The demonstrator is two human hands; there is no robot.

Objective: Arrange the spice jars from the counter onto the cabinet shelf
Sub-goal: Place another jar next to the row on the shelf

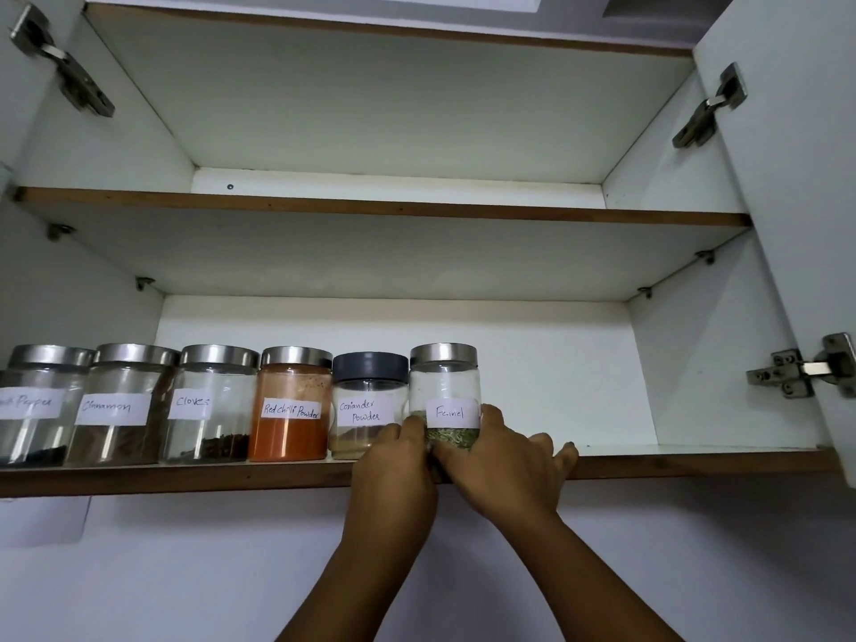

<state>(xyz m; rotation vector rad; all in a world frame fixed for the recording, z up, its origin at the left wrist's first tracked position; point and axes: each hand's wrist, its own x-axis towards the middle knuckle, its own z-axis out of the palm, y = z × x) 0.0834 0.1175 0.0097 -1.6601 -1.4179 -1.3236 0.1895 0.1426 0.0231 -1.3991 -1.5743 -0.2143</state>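
Gripping the Fennel jar (444, 386) at the shelf (185, 477) front edge, left hand (393, 465) and right hand (502, 461) curl round it, 6th in line; any remaining jars are unseen.

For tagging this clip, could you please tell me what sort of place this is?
Most likely a home kitchen: an open wall cabinet with a door hinge, and hand-labelled spice jars lined along its lower shelf, such as the Cloves jar and the Fennel jar.
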